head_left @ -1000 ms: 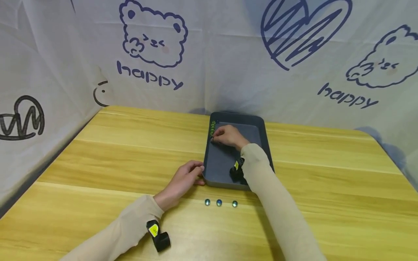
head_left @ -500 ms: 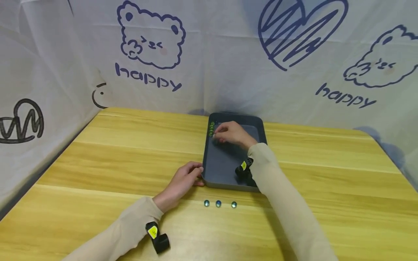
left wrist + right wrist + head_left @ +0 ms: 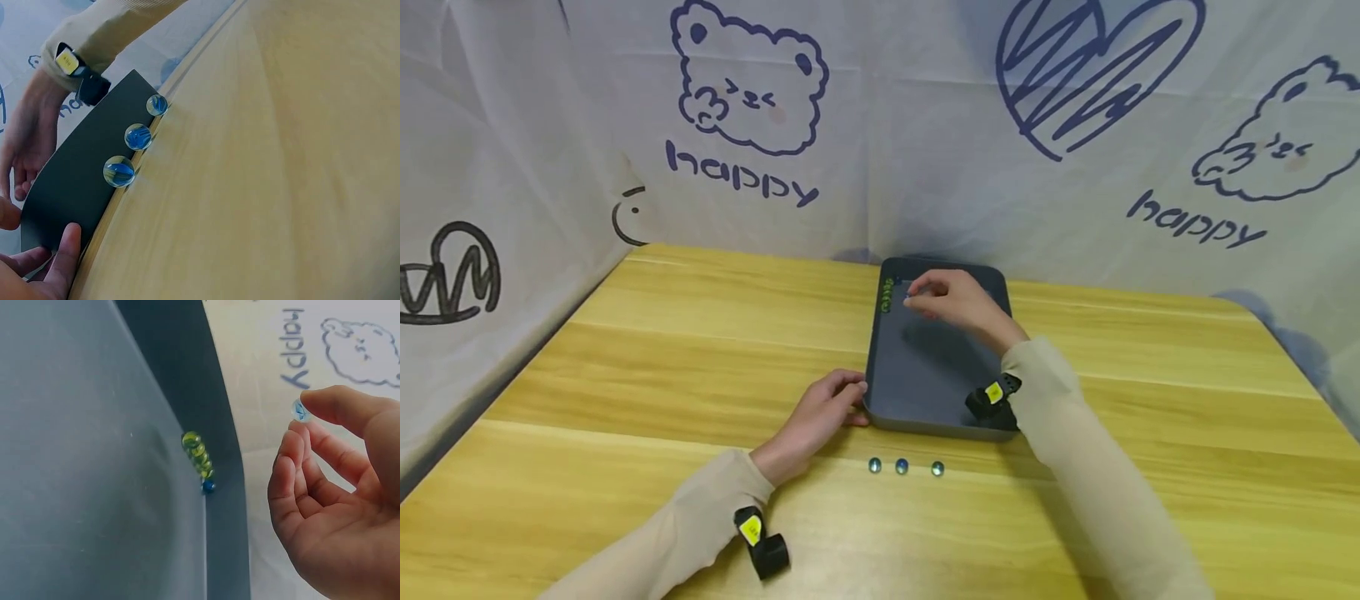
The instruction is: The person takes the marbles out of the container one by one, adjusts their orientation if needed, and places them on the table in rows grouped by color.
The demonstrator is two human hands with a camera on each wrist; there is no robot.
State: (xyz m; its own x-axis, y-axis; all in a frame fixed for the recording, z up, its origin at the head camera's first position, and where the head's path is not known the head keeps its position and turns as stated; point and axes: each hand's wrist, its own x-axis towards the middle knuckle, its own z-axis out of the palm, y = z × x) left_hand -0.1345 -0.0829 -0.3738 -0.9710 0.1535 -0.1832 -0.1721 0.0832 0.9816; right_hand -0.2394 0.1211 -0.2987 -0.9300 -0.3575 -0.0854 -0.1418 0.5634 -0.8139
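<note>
Blue-streaked marble (image 3: 300, 411): we're pinching it in our right hand (image 3: 957, 302) over the tray (image 3: 906, 387) our left hand (image 3: 817, 418) is touching, fingers straightish. Guess we're placing, needing gentle lowering beside green marbles (image 3: 199, 453).

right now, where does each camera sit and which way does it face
Head: on the head, facing forward and down at the gray tray; left hand, right hand and sleeves show.
Left wrist: on that wrist, facing three blue-streaked marbles and the tray's end; both hands and right sleeve show.
Right wrist: on that wrist, facing the tray's green marbles; right hand, pinching a blue-streaked marble, shows.
Shared: head and left wrist both show the three marbles.
</note>
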